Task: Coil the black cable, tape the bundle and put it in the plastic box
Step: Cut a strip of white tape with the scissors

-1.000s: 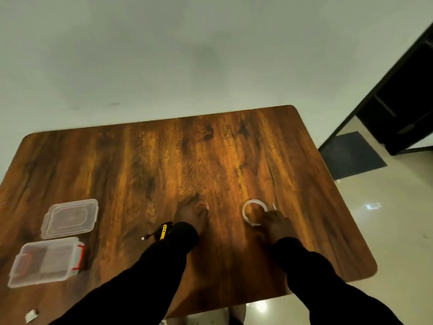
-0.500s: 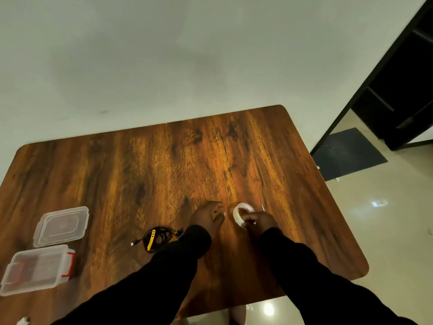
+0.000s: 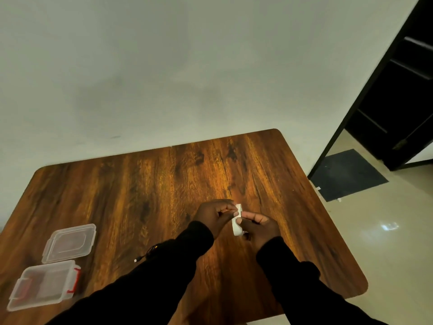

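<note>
Above the wooden table (image 3: pixel 164 188) my right hand (image 3: pixel 260 227) grips a white tape roll (image 3: pixel 237 227), held on edge. My left hand (image 3: pixel 214 213) pinches the roll's upper end with thumb and fingertips. The coiled black cable (image 3: pixel 150 252) lies on the table beside my left sleeve, which hides most of it; only some loops and a small white plug end show. At the near left stands the clear plastic box (image 3: pixel 43 286) with red clips, open. Its clear lid (image 3: pixel 70 242) lies just behind it.
The table's right edge and rounded near corner lie close to my right arm. Beyond them is pale tiled floor with a dark mat (image 3: pixel 346 174) and a dark doorway (image 3: pixel 398 95). A plain wall rises behind the table.
My right hand lifted the tape roll off the table and turned it on edge. My left hand left the cable and came over to pinch the roll.
</note>
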